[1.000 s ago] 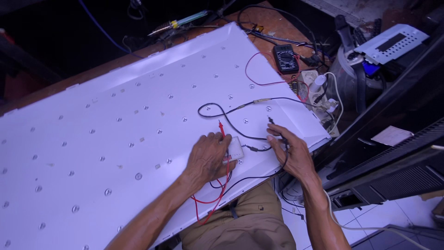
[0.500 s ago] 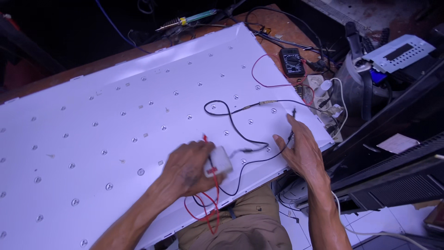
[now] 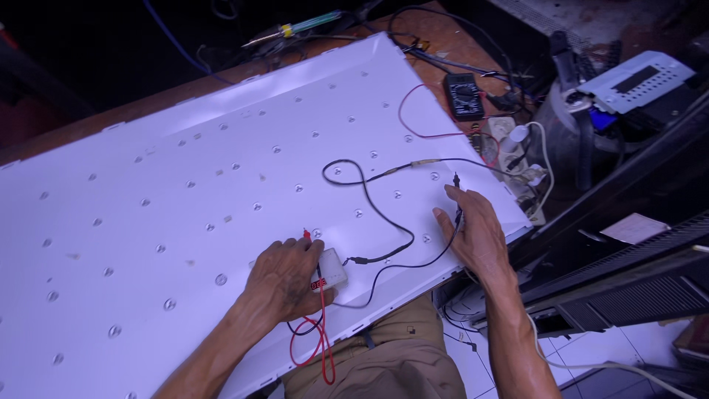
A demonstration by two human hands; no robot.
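- Nearest the camera, a loop of red lead [image 3: 319, 347] hangs off the front edge of the white backlight panel [image 3: 170, 185], above the person's lap.
- The left hand [image 3: 284, 281] lies curled over a small white tester box [image 3: 332, 270] on the panel, fingers closed loosely round it, with a red probe tip [image 3: 306, 234] poking out just past the knuckles.
- The right hand [image 3: 476, 236] rests on the panel near its right edge, fingers mostly straight, pinching a thin black probe [image 3: 457, 198] whose tip points at the surface.
- A black cable [image 3: 369, 203] snakes between both hands across the panel.
- Judging by this, probing is under way at the near right corner; most of the small round lenses [image 3: 219, 279] farther left appear unprobed.
- Farther off, a black multimeter [image 3: 463, 96] lies at the panel's far right corner on the wooden desk [image 3: 443, 37], with a screwdriver [image 3: 299, 28] beyond.
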